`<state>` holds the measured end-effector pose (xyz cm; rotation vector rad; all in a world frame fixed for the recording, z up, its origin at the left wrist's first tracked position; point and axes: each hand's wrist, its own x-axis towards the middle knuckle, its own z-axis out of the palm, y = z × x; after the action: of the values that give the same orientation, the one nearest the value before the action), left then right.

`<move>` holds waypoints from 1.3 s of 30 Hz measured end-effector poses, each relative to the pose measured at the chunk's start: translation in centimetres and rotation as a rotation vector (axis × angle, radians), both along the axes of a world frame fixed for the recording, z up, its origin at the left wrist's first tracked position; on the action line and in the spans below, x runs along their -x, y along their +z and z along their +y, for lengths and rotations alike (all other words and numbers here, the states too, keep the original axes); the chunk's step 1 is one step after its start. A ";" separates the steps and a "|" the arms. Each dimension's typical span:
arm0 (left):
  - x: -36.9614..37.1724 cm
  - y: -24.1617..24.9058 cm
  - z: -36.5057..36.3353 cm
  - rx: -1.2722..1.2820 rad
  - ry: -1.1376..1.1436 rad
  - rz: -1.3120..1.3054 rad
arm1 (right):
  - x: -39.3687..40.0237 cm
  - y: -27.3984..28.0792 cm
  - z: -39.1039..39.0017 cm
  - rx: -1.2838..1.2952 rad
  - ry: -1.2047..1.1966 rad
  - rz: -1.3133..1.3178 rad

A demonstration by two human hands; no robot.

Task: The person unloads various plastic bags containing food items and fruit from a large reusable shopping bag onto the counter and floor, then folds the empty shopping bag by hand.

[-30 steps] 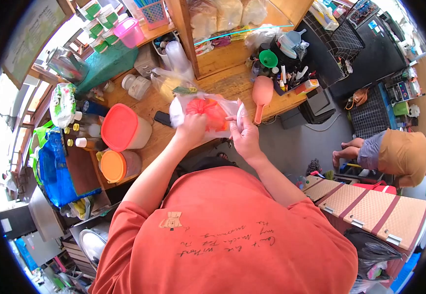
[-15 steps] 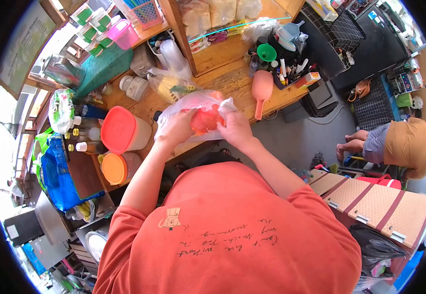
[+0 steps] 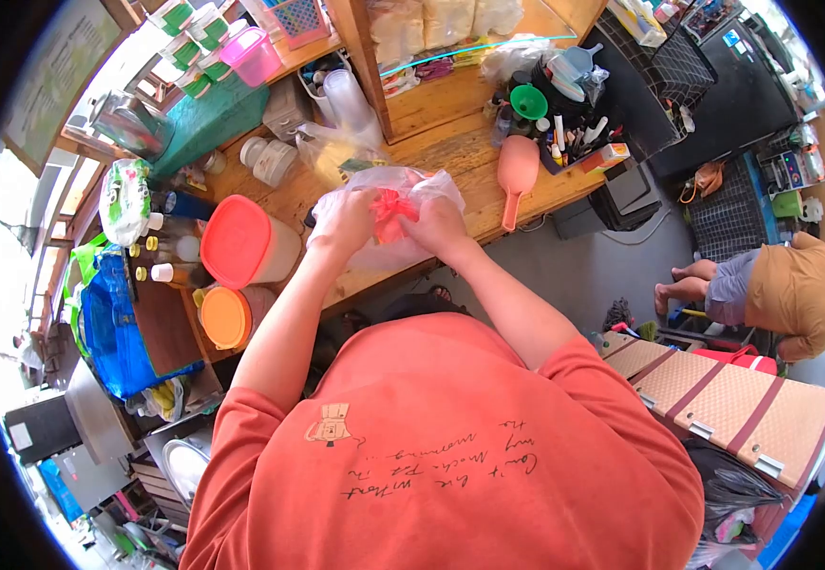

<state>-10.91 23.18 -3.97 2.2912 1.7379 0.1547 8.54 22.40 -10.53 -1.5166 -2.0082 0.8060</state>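
Note:
A clear plastic bag (image 3: 388, 255) lies at the front edge of the wooden table, with a bunched red plastic bag (image 3: 393, 211) inside its mouth. My left hand (image 3: 346, 220) reaches in from the left, its fingers closed on the red plastic. From the other side, my right hand (image 3: 436, 226) pinches the red plastic too, while the clear bag's film surrounds both hands. What the red bag contains, if anything, is hidden. Just behind sits another clear bag (image 3: 329, 152) with something yellowish in it.
To the left stand a red-lidded tub (image 3: 237, 242), an orange-lidded jar (image 3: 225, 317) and several bottles. A pink scoop (image 3: 517, 171) lies on the wooden table (image 3: 441, 142) at right, near a green funnel (image 3: 528, 102). Another person (image 3: 787, 294) bends over at far right.
My right hand has moved from the clear bag's rim inward onto the red plastic. The red bag is now bunched between both hands, and the clear bag's edge has spread around them.

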 end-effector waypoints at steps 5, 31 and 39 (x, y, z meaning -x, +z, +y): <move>-1.1 1.8 0.8 0.084 -0.003 0.024 | 1.2 -1.1 1.2 -0.075 -0.024 0.099; -0.3 -7.7 1.2 -0.249 -0.146 -0.372 | 1.4 -3.5 3.5 -0.048 -0.015 0.322; -0.2 -6.6 1.4 -0.231 -0.148 -0.380 | 1.7 -2.3 3.1 0.006 -0.082 0.433</move>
<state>-10.73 24.54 -10.55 2.3398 1.4152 0.7431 6.86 25.52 -12.83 -1.2837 -1.6169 1.0072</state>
